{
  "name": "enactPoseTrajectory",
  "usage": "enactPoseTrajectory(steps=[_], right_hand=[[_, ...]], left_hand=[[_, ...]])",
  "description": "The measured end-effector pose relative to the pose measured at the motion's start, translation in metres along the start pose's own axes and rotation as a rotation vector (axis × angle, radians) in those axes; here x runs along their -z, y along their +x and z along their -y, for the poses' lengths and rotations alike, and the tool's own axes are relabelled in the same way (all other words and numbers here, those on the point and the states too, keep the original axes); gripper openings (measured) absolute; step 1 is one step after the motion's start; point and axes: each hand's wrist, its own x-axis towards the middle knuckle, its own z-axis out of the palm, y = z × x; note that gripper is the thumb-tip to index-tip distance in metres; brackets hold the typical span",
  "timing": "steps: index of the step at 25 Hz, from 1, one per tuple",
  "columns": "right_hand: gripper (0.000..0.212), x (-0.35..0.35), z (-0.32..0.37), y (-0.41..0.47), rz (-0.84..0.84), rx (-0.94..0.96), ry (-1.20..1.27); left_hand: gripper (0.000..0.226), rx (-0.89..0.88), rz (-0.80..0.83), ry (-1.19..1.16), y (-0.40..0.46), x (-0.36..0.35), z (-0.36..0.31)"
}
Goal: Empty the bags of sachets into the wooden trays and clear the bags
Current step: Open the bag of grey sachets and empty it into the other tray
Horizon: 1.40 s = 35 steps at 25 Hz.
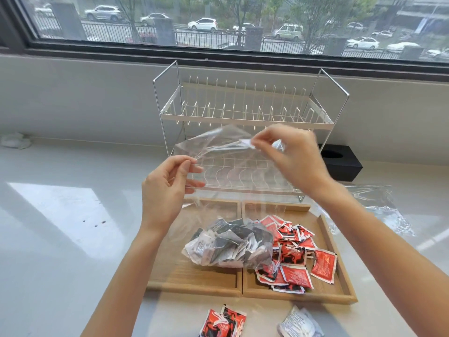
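- Above the two wooden trays, a clear bag (220,190) hangs with its mouth up and its full bottom down. Its long way runs up and down.
- At the bottom of the bag sit the grey sachets (230,246). They rest on the left tray (175,271), right by the line where the two trays meet.
- The left hand (167,190) pinches the left edge of the bag's mouth between thumb and fingers.
- The right hand (289,156) pinches the top of the mouth, higher up and further back. Both hands are straight above the load.
- The bag must tip mouth-down for the sachets to fall out, I think. The left hand is nearer the left tray.
- The right tray (340,285) already holds loose red sachets (298,261).
- An empty bag (379,207) lies flat on the tabletop (60,227) to the right.
- Two sachets lie on the tabletop in front of the trays, one red (223,322) and one grey (300,324).
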Motion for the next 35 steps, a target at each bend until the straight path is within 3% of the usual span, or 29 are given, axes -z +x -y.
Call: enactPoseTrajectory(steps=[8, 13, 16, 21, 35], right_hand=[[0.025, -0.002, -0.006, -0.017, 0.082, -0.002, -0.06], [0.012, 0.002, -0.015, -0.018, 0.014, -0.05, -0.068], [0.012, 0.018, -0.014, -0.004, -0.027, -0.044, -0.063], [0.023, 0.011, -0.02, -0.019, 0.051, -0.05, -0.071], [0.003, 0.029, -0.017, -0.001, 0.032, -0.119, 0.059]], left_hand=[[0.021, -0.016, -0.013, -0.003, 0.002, 0.007, 0.001], [0.023, -0.017, -0.012, -0.003, 0.0, 0.007, 0.001], [0.025, -0.011, -0.01, -0.001, 0.003, 0.008, 0.001], [0.024, -0.003, -0.008, -0.007, 0.005, 0.012, 0.003], [0.024, 0.018, -0.018, -0.002, 0.006, 0.015, 0.01]])
